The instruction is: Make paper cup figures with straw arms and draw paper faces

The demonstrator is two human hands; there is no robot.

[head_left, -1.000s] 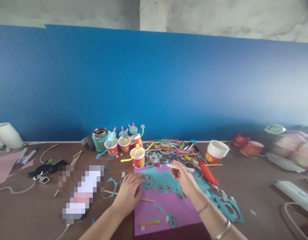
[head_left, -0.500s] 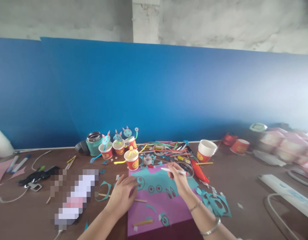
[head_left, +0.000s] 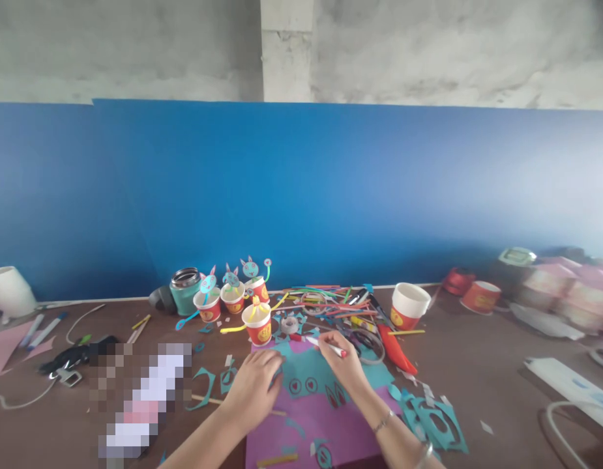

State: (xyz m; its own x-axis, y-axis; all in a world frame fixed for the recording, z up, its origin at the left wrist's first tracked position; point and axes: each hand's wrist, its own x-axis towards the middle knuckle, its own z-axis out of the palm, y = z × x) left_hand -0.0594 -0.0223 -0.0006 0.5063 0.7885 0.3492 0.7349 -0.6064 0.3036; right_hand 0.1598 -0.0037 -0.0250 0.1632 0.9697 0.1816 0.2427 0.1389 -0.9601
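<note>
My right hand (head_left: 344, 361) holds a white marker (head_left: 326, 345) with a red end, above the upper edge of a turquoise paper sheet (head_left: 313, 361). The marker's front end points left, close to a small red piece (head_left: 296, 337); whether they touch I cannot tell. My left hand (head_left: 255, 384) lies with fingers stretched out over the left part of the sheet. Drawn circles with hearts (head_left: 302, 385) and pointed ear shapes (head_left: 336, 394) show on the sheet. Beneath it is a purple sheet (head_left: 306, 433).
Behind stand decorated paper cups (head_left: 259, 331) and a teal flask (head_left: 185, 293). Pipe cleaners (head_left: 325, 299), tape (head_left: 289, 324) and scissors (head_left: 372, 345) lie nearby. Stacked cups (head_left: 409, 305), a red pouch (head_left: 397, 352) and turquoise scraps (head_left: 435, 420) are at right. A pixelated patch (head_left: 147, 397) is at left.
My right hand has moved left, bringing the marker's front end close to the small red piece. My left hand has shifted right, covering the drawn face. The view has tilted up slightly.
</note>
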